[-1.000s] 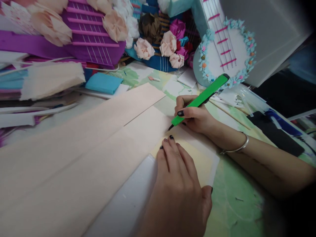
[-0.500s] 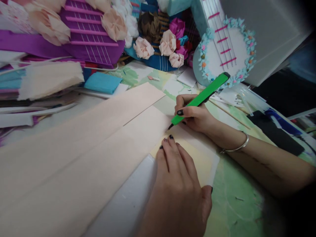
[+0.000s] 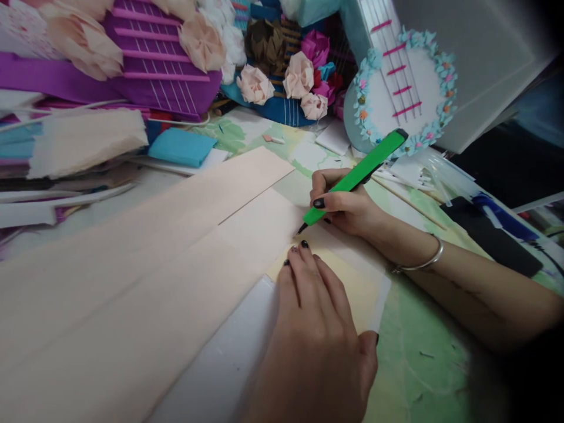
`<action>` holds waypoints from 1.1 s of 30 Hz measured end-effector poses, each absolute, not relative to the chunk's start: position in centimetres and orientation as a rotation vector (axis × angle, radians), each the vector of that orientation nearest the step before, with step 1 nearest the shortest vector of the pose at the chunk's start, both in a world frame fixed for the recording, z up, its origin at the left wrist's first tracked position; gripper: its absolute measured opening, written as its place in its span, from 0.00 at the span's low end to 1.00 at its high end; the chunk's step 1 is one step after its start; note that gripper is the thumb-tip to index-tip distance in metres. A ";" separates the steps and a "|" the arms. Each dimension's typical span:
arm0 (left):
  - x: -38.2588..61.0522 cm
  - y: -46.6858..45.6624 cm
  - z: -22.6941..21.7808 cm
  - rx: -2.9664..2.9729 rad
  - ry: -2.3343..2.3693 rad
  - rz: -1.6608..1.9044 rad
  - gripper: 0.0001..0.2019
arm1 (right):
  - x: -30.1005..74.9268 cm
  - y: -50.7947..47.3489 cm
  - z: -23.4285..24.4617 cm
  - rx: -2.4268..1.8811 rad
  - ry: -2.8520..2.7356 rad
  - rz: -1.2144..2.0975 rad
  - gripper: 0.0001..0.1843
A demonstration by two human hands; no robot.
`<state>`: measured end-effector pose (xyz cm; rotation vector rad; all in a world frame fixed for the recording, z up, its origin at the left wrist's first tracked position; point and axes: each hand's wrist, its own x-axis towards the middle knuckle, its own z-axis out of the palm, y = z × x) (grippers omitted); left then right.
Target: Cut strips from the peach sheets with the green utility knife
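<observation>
My right hand point(image 3: 341, 202) grips a slim green pen-like tool point(image 3: 365, 167) with a black rear end; I cannot tell whether it is a pen or a cutter. Its dark pointed tip meets the edge of a large pale peach paper sheet point(image 3: 238, 247). Just below that tip, my left hand point(image 3: 319, 329) lies palm down with fingers stretched, pressing on a pale yellow piece point(image 3: 352, 282) and the sheet's edge. A crease runs along the peach sheet, and near its far end the two sides part along a straight line.
Behind the sheet stand guitar-shaped crafts, one purple point(image 3: 163, 64), one light blue point(image 3: 399, 88), among paper flowers point(image 3: 299, 76). Stacked papers point(image 3: 88, 141) and a folded blue piece point(image 3: 183, 147) lie at left. A thin stick point(image 3: 409, 202) and a black flat item point(image 3: 489, 235) are at right.
The tool's tip and my right hand have shifted very slightly left and down. My left hand stays pressed in place.
</observation>
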<state>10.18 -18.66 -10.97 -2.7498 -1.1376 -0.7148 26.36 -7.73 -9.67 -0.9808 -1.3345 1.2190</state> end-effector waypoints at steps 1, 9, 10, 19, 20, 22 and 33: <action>10.2 -18.6 -10.9 -2.754 -1.132 -0.711 0.40 | 26.3 -7.7 -9.7 -0.983 -1.340 1.218 0.11; 10.1 -18.6 -10.8 -2.741 -1.133 -0.670 0.39 | 26.5 -7.6 -9.8 -0.987 -1.332 1.208 0.11; 10.1 -18.6 -10.8 -2.739 -1.142 -0.672 0.39 | 26.6 -7.6 -9.8 -0.994 -1.330 1.208 0.11; 10.2 -19.0 -11.3 -2.752 -1.170 -0.709 0.41 | 26.5 -7.6 -9.8 -0.968 -1.331 1.219 0.12; 10.2 -19.0 -11.3 -2.754 -1.168 -0.701 0.40 | 26.5 -7.6 -9.8 -0.965 -1.328 1.217 0.12; 10.2 -19.0 -11.3 -2.757 -1.165 -0.677 0.40 | 26.6 -7.5 -9.9 -0.961 -1.322 1.211 0.12; 9.8 -18.8 -10.3 -2.831 -1.150 -0.578 0.37 | 26.5 -7.6 -9.8 -0.979 -1.328 1.189 0.12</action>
